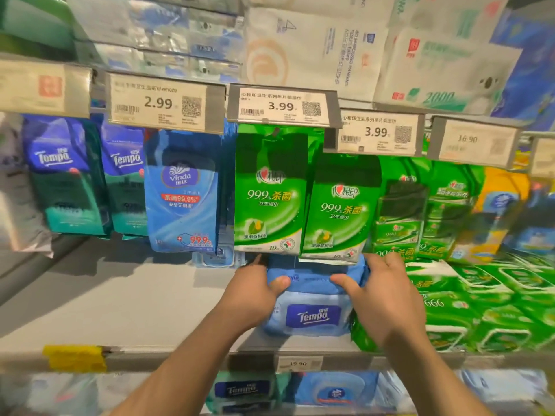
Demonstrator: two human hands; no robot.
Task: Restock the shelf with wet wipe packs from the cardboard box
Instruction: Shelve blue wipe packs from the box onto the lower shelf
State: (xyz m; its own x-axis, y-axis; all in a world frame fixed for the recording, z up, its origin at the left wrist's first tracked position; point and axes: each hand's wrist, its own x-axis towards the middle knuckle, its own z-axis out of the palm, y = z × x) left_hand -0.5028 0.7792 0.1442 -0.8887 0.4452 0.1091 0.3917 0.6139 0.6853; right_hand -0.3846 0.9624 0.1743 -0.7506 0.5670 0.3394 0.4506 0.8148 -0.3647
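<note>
My left hand [250, 291] and right hand [381, 291] clamped the ends of the upper soft blue plastic Tempo wet wipe pack [315, 279], thumbs on top. This squared it on the light-blue lidded pack [312, 315] at the grey shelf's [120, 301] front edge, beside the green packs [480, 307].

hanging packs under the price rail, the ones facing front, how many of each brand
Tempo: 2
Vinda: 1
green 999 packs: 2
Total: 5
Further green and yellow packs to the right are too blurred to count.

2 bare forearms, no sleeves, unadorned fingers [280, 283]
</note>
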